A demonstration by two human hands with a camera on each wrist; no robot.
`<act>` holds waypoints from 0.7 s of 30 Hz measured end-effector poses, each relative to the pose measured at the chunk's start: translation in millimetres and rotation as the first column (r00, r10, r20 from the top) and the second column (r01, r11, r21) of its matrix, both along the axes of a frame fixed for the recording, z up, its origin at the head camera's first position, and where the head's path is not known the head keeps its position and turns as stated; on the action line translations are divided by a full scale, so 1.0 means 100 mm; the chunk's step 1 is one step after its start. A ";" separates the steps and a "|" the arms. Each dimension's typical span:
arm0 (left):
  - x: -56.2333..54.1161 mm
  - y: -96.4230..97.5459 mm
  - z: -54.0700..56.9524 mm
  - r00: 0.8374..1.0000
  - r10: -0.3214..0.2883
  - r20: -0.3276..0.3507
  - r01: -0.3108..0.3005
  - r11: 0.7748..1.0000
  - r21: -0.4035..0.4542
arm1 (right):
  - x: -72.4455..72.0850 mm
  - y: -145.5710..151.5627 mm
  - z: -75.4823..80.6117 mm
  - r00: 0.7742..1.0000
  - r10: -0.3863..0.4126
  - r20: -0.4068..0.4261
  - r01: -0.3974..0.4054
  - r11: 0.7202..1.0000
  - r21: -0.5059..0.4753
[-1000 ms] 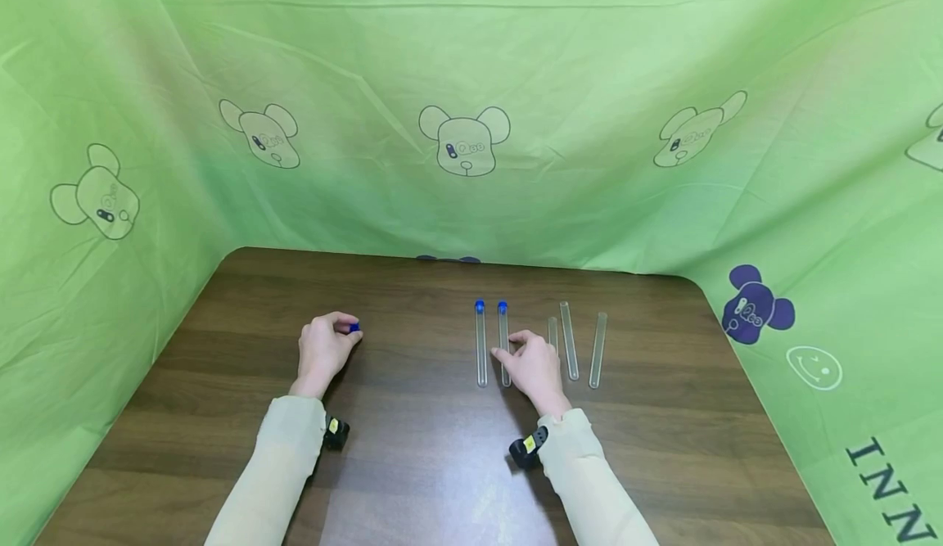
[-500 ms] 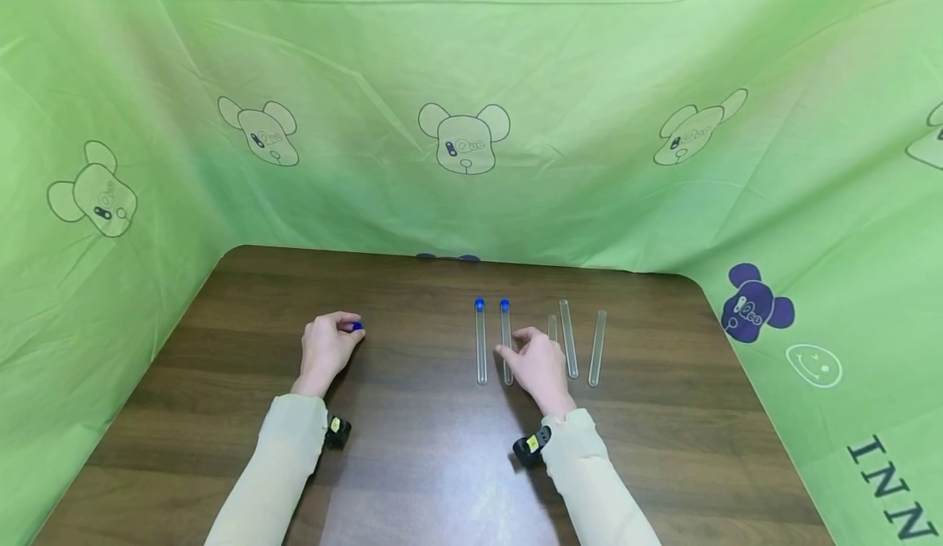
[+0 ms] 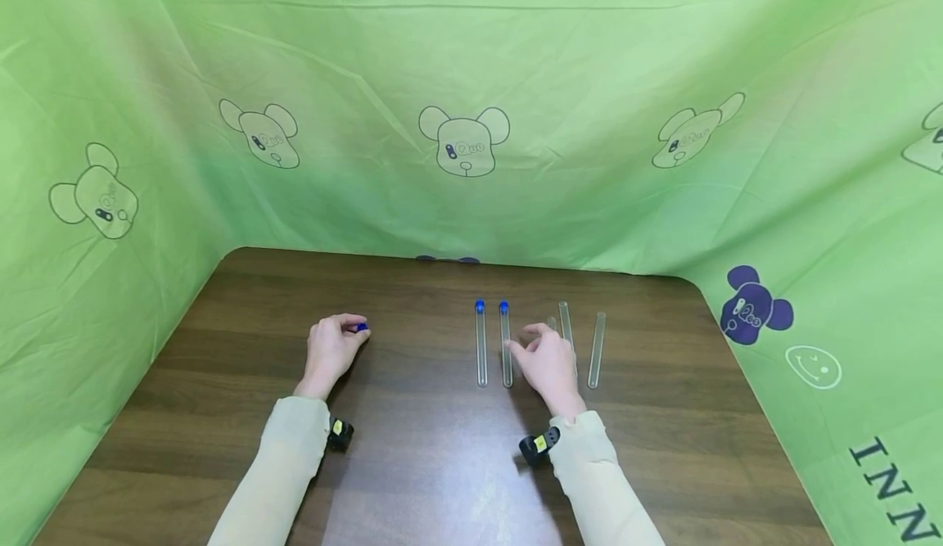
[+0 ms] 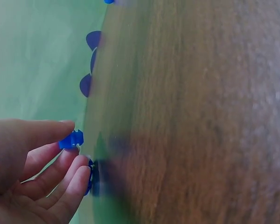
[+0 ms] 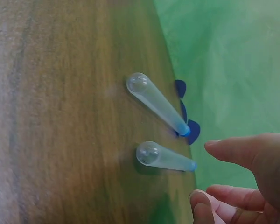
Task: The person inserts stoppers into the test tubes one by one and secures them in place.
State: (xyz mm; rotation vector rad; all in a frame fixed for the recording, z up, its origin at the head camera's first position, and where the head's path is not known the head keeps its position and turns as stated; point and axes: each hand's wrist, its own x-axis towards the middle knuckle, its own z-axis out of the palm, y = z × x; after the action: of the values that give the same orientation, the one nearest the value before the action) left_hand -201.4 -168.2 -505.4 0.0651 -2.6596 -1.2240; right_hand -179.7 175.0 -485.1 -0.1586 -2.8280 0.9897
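My left hand (image 3: 331,354) pinches a blue test tube cap (image 4: 72,139) between thumb and fingertips, at the table's left. More blue (image 4: 89,177) shows beside the lower fingers in the left wrist view, partly hidden by them. My right hand (image 3: 547,362) is just right of a capped test tube (image 3: 506,358), thumb and fingers apart with nothing between them. Another capped test tube (image 3: 482,349) lies parallel on its left. Beneath and beyond the right hand are two uncapped test tubes, one nearly hidden (image 3: 552,322), the other (image 3: 565,318) partly covered.
A third uncapped test tube (image 3: 597,349) lies farther right on the wooden table (image 3: 420,415). Green printed cloth (image 3: 464,55) hangs along the table's back and both sides. Each wrist carries a small black camera (image 3: 539,444).
My left hand has shifted slightly right with the blue cap. My right hand has drawn right, off the second capped tube, and now covers more of the uncapped ones.
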 end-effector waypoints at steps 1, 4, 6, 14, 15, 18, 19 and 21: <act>0.00 0.00 0.00 1.000 -0.003 -0.003 0.003 1.000 0.000 | 0.00 0.01 0.01 1.000 -0.002 -0.005 0.002 1.000 0.003; 0.01 0.00 -0.01 1.000 -0.011 -0.015 0.011 1.000 -0.006 | 0.01 0.02 0.04 1.000 -0.008 -0.020 0.008 1.000 0.001; 0.01 0.01 -0.01 1.000 -0.016 -0.019 0.015 1.000 -0.006 | 0.02 0.04 0.05 1.000 -0.014 -0.025 0.014 1.000 0.000; 0.02 0.01 0.00 1.000 -0.014 -0.010 0.014 1.000 0.011 | 0.05 0.15 0.07 0.997 -0.038 -0.065 0.038 0.999 -0.004; 0.02 0.01 0.01 1.000 -0.012 -0.009 0.012 1.000 0.014 | 0.05 0.16 0.07 0.997 -0.039 -0.070 0.039 0.999 0.001; 0.03 0.03 0.03 1.000 -0.007 -0.003 0.008 0.999 0.033 | 0.07 0.21 0.07 0.996 -0.035 -0.076 0.037 0.999 0.023; 0.03 0.04 0.03 1.000 -0.005 0.000 0.005 0.999 0.040 | 0.08 0.22 0.07 0.997 -0.035 -0.075 0.037 0.999 0.034; 0.04 0.05 0.04 1.000 -0.002 0.004 0.001 0.999 0.051 | 0.09 0.24 0.08 0.997 -0.032 -0.073 0.035 0.998 0.051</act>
State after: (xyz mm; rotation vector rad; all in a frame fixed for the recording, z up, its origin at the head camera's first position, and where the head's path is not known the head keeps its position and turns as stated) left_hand -197.8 -163.2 -501.4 0.0735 -2.6318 -1.2939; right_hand -170.6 199.2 -477.4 -0.1609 -2.7731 0.8959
